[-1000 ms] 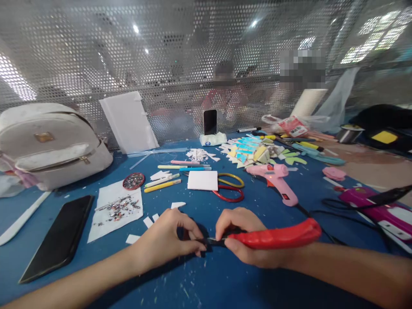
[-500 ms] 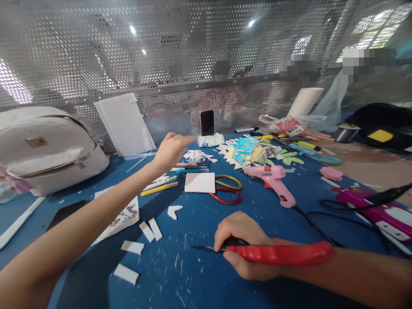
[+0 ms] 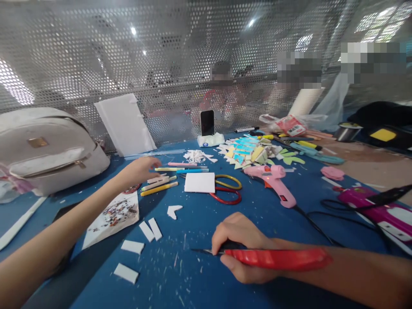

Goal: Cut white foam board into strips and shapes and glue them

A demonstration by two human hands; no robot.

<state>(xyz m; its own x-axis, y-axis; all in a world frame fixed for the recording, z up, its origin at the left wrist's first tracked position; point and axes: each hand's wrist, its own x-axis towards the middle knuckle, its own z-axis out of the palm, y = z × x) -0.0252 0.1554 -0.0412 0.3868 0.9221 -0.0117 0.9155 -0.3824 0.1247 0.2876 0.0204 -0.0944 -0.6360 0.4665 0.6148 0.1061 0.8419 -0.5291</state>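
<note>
While crosswise, red-handled tool (image 3: 277,259) tip-left.

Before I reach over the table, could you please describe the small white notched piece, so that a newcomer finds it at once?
On the blue table, find the right hand holding the red-handled pointed tool whose dark tip points left. Farther out, slightly left of that tip, lies the notched piece. Its V shape sets it apart from the four rectangular white strips nearby.
</note>
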